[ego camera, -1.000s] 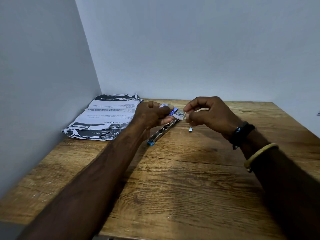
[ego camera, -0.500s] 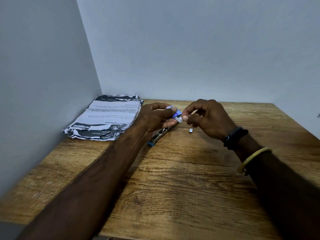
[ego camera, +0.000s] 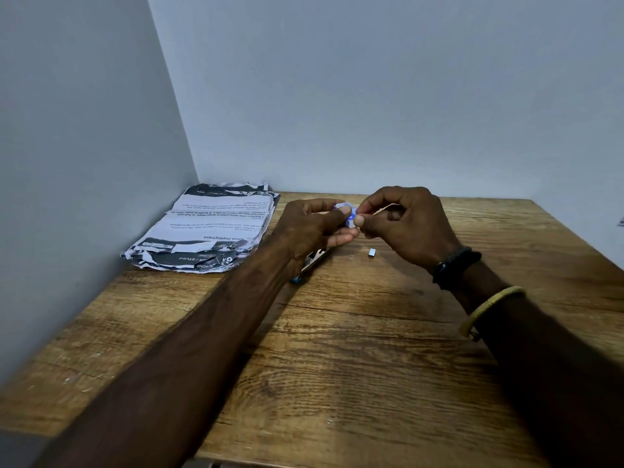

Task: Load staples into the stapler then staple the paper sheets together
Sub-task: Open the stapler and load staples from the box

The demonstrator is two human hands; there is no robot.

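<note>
- While both my hands are meeting above the table (ego camera: 337,383), my left hand (ego camera: 314,228) and right hand (ego camera: 405,224) are pinching one small staple box (ego camera: 350,220).
- One stapler (ego camera: 312,261) is lying under my left wrist.
- One staple strip (ego camera: 372,252) and one paper stack (ego camera: 209,228) are resting on the wood.

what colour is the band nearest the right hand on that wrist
Black: the wristband sits just behind the right hand, best seen in the head view.
</note>
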